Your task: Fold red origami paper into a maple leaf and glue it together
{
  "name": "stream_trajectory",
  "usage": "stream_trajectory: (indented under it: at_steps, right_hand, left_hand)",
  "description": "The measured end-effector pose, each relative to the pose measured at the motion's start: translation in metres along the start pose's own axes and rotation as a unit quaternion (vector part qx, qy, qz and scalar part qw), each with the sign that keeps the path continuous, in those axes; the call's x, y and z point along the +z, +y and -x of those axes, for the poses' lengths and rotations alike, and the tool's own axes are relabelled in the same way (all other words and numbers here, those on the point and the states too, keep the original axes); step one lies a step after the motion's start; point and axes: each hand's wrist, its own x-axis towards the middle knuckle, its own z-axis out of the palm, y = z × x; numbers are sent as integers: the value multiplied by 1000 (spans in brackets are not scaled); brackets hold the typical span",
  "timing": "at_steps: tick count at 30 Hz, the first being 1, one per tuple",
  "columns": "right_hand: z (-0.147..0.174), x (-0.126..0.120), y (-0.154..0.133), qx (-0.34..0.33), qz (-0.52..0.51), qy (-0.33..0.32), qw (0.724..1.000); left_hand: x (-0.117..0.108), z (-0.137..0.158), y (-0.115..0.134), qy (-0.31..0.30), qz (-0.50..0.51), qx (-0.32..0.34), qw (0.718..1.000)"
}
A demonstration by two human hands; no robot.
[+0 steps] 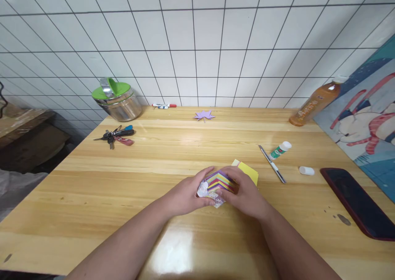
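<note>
Between my two hands is a small stack of coloured paper [219,182], its edges striped purple, yellow, red and blue, with a pale patterned wrapper around its lower part. My left hand [188,193] grips the stack's left side, thumb below and fingers above. On the other side my right hand [243,191] closes over the right edge, its thumb against the front. Yellow paper [250,173] lies on the table just beyond my right hand, partly hidden by it. A purple paper maple leaf [204,115] rests near the wall.
To the right are a craft knife [273,165], a glue stick [280,150], its white cap [306,171] and a phone [359,204]. A tea bottle [316,103] stands behind. Keys [115,136], a green-lidded metal pot [119,101] and markers [164,105] sit at the back left.
</note>
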Motion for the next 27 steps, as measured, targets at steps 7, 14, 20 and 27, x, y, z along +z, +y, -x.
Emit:
stream_trajectory:
  at_steps: [7,14,20,27]
  right_hand:
    - [-2,-13,3,56,-79,54,994]
    - [-3,-23,16,72,-200,160,964]
    - [-3,-18,11,63,-184,130,972]
    - [-4,-16,8,57,-182,125,974]
  left_hand:
    - [-1,0,4,5,-6,4,1000]
    - [-20,-5,-18,169,68,-29,983]
    - [-27,-15,-33,317,42,-32,947]
    - [-58,-4,-34,484,-236,-35,842]
